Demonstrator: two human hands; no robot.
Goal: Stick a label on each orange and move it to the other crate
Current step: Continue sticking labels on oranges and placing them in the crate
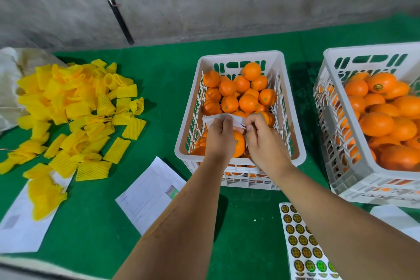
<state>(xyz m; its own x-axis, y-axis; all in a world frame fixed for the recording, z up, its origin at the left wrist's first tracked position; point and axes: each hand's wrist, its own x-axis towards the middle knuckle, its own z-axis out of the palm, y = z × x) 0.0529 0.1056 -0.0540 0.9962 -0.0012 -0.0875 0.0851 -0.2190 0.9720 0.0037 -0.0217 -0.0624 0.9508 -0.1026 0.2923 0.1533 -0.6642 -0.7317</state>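
The strip of white backing paper [217, 120] sits over the near half of the middle crate [293, 143], pinched between my two hands. My left hand [219, 137] grips its left part with curled fingers. My right hand [261, 136] pinches at its right end, where I judge a label is being peeled. The label itself is too small to make out.

To do this well, I should lift the label by its edge only, so the glue stays clean. I should keep the paper taut with the left hand while the right pulls away at a shallow angle. Then I would press it flat onto the orange [238, 145] just below my hands, rubbing from the middle outward so no corner curls.

From the orange outward, more unlabelled fruit fills the crate toward 12 o'clock. At 3 o'clock stands the other crate [329, 88], where one orange shows a round sticker [378, 87], so finished fruit goes there, I think. At 5 o'clock on the green table [159, 70] lies a full sheet of labels [302, 248]. At 7 o'clock lies a printed paper [147, 193], and at 9 o'clock a heap of yellow foam nets [75, 109].
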